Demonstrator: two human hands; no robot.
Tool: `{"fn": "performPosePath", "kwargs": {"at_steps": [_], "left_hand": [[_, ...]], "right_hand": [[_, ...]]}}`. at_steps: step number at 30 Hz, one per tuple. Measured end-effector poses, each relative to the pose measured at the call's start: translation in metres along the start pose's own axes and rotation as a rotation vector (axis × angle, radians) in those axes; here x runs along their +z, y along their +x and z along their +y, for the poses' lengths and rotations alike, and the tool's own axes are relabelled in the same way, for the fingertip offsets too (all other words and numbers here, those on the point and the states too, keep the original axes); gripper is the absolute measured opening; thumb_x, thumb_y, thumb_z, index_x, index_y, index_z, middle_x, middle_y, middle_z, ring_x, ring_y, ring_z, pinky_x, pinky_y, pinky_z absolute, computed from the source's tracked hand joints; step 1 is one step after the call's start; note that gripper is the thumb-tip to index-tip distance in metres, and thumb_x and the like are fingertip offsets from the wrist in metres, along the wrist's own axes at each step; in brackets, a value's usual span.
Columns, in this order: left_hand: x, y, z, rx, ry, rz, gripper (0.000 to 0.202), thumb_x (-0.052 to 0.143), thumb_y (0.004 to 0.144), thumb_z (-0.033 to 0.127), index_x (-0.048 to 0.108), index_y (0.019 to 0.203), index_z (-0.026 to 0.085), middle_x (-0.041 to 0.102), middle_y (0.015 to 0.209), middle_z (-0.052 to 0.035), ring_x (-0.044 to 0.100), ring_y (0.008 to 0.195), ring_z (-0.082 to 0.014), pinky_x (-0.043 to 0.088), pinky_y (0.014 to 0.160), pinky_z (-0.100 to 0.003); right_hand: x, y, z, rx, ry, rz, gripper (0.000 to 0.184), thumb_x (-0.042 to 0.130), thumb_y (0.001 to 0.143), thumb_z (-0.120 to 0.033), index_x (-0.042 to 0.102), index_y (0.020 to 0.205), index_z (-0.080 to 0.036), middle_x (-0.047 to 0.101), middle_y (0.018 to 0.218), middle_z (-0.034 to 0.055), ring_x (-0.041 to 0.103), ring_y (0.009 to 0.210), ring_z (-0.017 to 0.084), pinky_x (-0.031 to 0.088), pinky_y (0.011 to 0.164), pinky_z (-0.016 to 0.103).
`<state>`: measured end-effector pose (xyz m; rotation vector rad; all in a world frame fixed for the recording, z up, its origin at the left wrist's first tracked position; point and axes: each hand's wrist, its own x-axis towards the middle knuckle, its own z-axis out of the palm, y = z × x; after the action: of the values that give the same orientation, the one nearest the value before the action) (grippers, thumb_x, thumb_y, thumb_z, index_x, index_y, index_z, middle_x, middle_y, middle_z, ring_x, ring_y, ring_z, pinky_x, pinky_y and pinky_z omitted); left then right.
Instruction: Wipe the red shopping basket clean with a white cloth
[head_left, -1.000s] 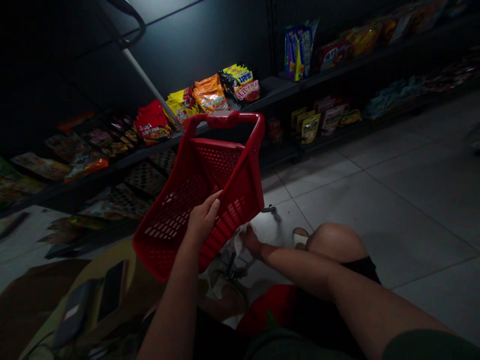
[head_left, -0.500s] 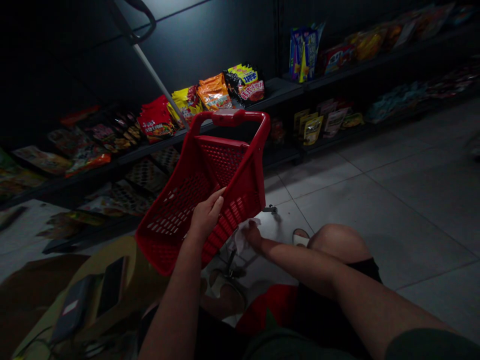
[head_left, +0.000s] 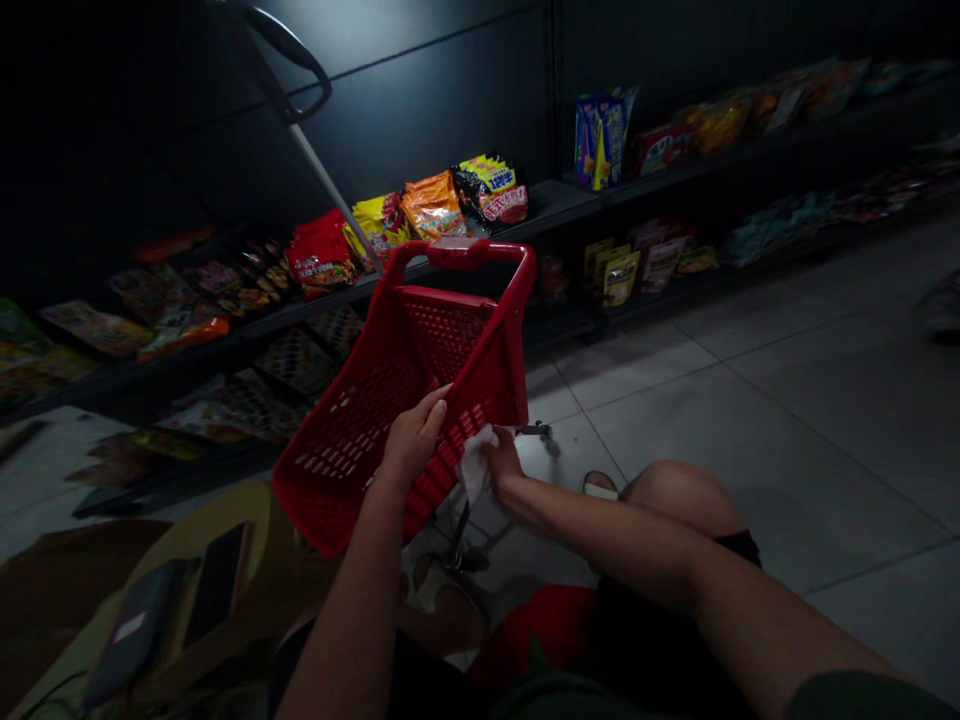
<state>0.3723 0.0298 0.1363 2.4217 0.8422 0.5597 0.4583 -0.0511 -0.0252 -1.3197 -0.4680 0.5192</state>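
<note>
A red plastic shopping basket (head_left: 352, 440) with a perforated wall tilts across my lap, its handle (head_left: 457, 254) pointing away from me. My left hand (head_left: 415, 437) grips the basket's side, with the fingers curled over the rim. My right hand (head_left: 501, 462) holds a crumpled white cloth (head_left: 474, 462) pressed against the basket's lower corner. The basket's inside shows nothing lying in it.
Dark shelves (head_left: 555, 205) of snack packets run along the left and back. A grey tiled floor (head_left: 735, 420) spreads to the right. My bare knee (head_left: 682, 497) rises below the basket. A tan bag (head_left: 225, 540) with dark flat items lies at lower left.
My right hand has moved up, bringing the white cloth against the basket's side. The shelves sit slightly lower in view, and the basket has barely shifted.
</note>
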Motion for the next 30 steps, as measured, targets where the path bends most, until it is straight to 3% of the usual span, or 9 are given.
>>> {"fn": "performPosePath", "kwargs": {"at_steps": [3,6,8,12,15,17,22,25,30], "left_hand": [[0.000,-0.001,0.000,-0.007,0.006,-0.004,0.049,0.034,0.099,0.045,0.060,0.135,0.025,0.070,0.127,-0.0049,0.065,0.115,-0.0209,0.047,0.101,-0.032],[-0.001,-0.004,0.005,-0.032,0.037,-0.039,0.050,0.032,0.099,0.046,0.060,0.135,0.026,0.073,0.119,-0.0055,0.069,0.108,-0.0231,0.050,0.095,-0.034],[-0.002,-0.008,0.010,-0.045,0.066,-0.057,0.051,0.031,0.099,0.047,0.060,0.135,0.026,0.075,0.114,-0.0060,0.070,0.105,-0.0250,0.051,0.092,-0.035],[-0.002,-0.016,0.018,-0.005,0.044,-0.052,0.051,0.030,0.100,0.047,0.057,0.138,0.026,0.069,0.128,-0.0049,0.064,0.118,-0.0227,0.047,0.100,-0.033],[-0.001,-0.018,0.020,0.010,0.021,-0.063,0.051,0.030,0.100,0.047,0.057,0.138,0.028,0.068,0.130,-0.0042,0.064,0.119,-0.0216,0.047,0.100,-0.033],[0.000,-0.017,0.019,0.001,0.021,-0.063,0.052,0.027,0.100,0.049,0.061,0.133,0.027,0.072,0.121,-0.0047,0.067,0.111,-0.0218,0.049,0.096,-0.033],[0.001,-0.017,0.015,-0.096,0.016,-0.055,0.067,0.019,0.098,0.056,0.071,0.108,0.015,0.075,0.088,-0.0081,0.069,0.083,-0.0208,0.052,0.076,-0.030],[-0.002,-0.021,0.016,-0.047,-0.014,-0.088,0.062,0.021,0.099,0.053,0.069,0.116,0.019,0.076,0.097,-0.0060,0.070,0.091,-0.0208,0.052,0.084,-0.031],[-0.007,-0.026,0.023,-0.009,-0.095,-0.117,0.053,0.023,0.100,0.047,0.066,0.125,0.029,0.075,0.113,-0.0005,0.068,0.109,-0.0194,0.049,0.095,-0.030]], "right_hand": [[0.006,0.004,-0.056,0.022,0.079,0.041,0.040,0.052,0.079,-0.028,0.052,0.118,-0.021,0.064,0.109,0.0067,0.063,0.093,0.021,0.055,0.081,0.033],[0.005,0.018,-0.111,-0.268,0.063,-0.048,0.047,0.054,0.079,-0.024,0.049,0.127,-0.022,0.058,0.121,0.0057,0.059,0.100,0.019,0.050,0.092,0.032],[0.000,0.032,-0.134,-0.441,0.007,-0.089,0.047,0.054,0.079,-0.021,0.050,0.126,-0.022,0.057,0.121,0.0054,0.057,0.102,0.018,0.048,0.095,0.032],[-0.021,0.067,-0.144,-0.632,-0.117,0.028,0.034,0.053,0.079,-0.016,0.058,0.112,-0.021,0.058,0.109,0.0056,0.055,0.103,0.020,0.046,0.096,0.034],[-0.031,0.075,-0.139,-0.724,-0.243,0.075,0.038,0.050,0.081,-0.012,0.060,0.116,-0.021,0.058,0.115,0.0076,0.052,0.112,0.022,0.041,0.103,0.038],[-0.031,0.063,-0.132,-0.762,-0.401,-0.006,0.041,0.050,0.084,-0.012,0.061,0.122,-0.024,0.058,0.122,0.0078,0.048,0.118,0.024,0.038,0.106,0.041],[-0.033,0.024,-0.123,-0.890,-0.795,-0.409,0.041,0.060,0.089,-0.025,0.061,0.130,-0.028,0.058,0.132,0.0088,0.044,0.122,0.028,0.032,0.111,0.044],[-0.055,0.041,-0.143,-0.970,-0.891,-0.439,0.040,0.063,0.088,-0.023,0.062,0.127,-0.034,0.062,0.128,0.0049,0.041,0.129,0.029,0.018,0.118,0.052],[-0.085,0.081,-0.191,-1.038,-0.963,-0.311,0.034,0.058,0.087,-0.012,0.067,0.114,-0.031,0.065,0.119,0.0041,0.043,0.130,0.028,-0.003,0.121,0.060]]}}
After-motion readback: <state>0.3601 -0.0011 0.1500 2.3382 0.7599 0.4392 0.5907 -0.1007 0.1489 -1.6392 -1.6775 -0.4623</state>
